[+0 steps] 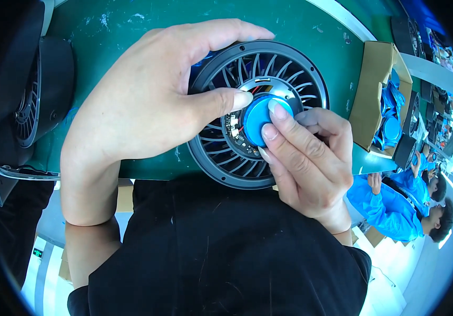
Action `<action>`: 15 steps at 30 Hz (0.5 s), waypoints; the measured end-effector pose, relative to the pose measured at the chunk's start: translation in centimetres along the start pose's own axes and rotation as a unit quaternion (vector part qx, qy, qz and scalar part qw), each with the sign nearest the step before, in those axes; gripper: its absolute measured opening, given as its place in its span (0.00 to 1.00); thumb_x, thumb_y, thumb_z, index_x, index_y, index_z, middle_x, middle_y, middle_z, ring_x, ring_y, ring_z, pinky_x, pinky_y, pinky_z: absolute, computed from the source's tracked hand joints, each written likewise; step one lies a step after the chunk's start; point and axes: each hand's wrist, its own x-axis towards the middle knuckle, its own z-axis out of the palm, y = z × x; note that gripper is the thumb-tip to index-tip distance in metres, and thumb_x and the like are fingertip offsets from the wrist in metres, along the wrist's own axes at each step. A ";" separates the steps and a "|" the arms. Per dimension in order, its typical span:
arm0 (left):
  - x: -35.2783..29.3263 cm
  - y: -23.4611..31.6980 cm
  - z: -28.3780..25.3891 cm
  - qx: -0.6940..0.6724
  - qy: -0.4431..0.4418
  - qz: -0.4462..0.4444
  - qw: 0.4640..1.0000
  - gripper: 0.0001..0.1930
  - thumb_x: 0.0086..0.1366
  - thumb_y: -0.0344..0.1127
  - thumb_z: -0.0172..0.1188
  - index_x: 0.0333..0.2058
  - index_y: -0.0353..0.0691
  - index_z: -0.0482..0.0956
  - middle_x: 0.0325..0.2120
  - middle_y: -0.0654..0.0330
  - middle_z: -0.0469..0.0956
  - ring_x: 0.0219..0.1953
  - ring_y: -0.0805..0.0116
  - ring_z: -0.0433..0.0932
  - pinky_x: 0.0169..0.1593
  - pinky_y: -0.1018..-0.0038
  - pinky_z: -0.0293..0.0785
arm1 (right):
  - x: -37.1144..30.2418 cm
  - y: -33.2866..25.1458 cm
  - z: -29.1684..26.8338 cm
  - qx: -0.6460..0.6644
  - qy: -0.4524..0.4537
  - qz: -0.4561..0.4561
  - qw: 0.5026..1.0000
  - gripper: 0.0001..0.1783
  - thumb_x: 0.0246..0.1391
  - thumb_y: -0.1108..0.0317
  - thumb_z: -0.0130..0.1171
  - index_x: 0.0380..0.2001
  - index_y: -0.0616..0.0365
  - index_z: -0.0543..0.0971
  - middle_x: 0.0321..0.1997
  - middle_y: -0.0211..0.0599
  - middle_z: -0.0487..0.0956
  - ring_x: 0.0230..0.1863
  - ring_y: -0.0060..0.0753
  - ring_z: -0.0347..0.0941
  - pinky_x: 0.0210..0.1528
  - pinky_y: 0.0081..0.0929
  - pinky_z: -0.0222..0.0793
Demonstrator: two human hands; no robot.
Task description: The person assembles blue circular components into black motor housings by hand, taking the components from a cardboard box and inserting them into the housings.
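Observation:
A round black fan-like grille (221, 152) with curved blades lies at the table's near edge. In its centre are a small circuit board (243, 141), white connectors and red and black wires. A flat blue disc (255, 124) covers part of that centre, slightly tilted. My left hand (153, 95) grips the grille from the left, fingers over the far rim, thumb tip at the disc's upper left edge. My right hand (316, 163) holds the disc from the right, with fingertips on its face. The disc's underside is hidden.
A cardboard box (366, 100) with several blue discs (391, 127) in it stands right of the grille on the green table (89, 47). Black rounded housings (55, 89) with grilles stand at the left. People in blue (387, 205) sit farther right.

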 end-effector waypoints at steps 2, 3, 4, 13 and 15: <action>0.0 0.0 0.0 0.012 0.003 0.003 1.000 0.28 0.59 0.29 0.64 0.58 0.33 0.69 0.48 0.51 0.78 0.49 0.65 0.78 0.54 0.72 0.74 | 0.0 -0.3 0.1 -0.022 -0.003 0.004 1.000 0.20 0.33 0.78 0.69 0.37 0.65 0.84 0.46 0.43 0.82 0.38 0.40 0.70 0.31 0.23 0.68; 0.0 0.0 -0.1 0.010 0.000 0.001 1.000 0.28 0.59 0.29 0.64 0.58 0.33 0.69 0.48 0.51 0.77 0.50 0.65 0.78 0.54 0.72 0.73 | 0.0 -0.3 0.2 -0.022 -0.005 0.005 1.000 0.20 0.33 0.78 0.69 0.37 0.65 0.84 0.46 0.43 0.82 0.38 0.40 0.70 0.31 0.23 0.68; 0.0 0.0 -0.1 0.007 -0.002 0.000 1.000 0.28 0.59 0.30 0.64 0.58 0.33 0.69 0.49 0.51 0.77 0.50 0.64 0.78 0.55 0.72 0.73 | 0.0 -0.4 0.2 -0.024 -0.005 0.007 1.000 0.20 0.33 0.78 0.69 0.37 0.65 0.84 0.47 0.43 0.82 0.38 0.40 0.70 0.31 0.23 0.69; 0.0 0.3 0.4 0.079 0.028 0.089 0.992 0.24 0.58 0.32 0.66 0.54 0.35 0.75 0.51 0.51 0.76 0.53 0.60 0.75 0.56 0.70 0.69 | -0.3 -1.9 0.0 -0.059 -0.012 0.050 0.997 0.20 0.39 0.82 0.66 0.42 0.64 0.83 0.49 0.45 0.81 0.42 0.42 0.71 0.41 0.28 0.72; 0.2 1.9 0.4 0.029 0.040 0.030 0.998 0.20 0.57 0.32 0.66 0.49 0.38 0.78 0.49 0.50 0.75 0.52 0.58 0.73 0.56 0.68 0.68 | 0.0 -1.9 0.2 -0.067 -0.008 0.046 0.997 0.20 0.40 0.83 0.66 0.42 0.64 0.83 0.49 0.45 0.81 0.42 0.42 0.71 0.41 0.28 0.72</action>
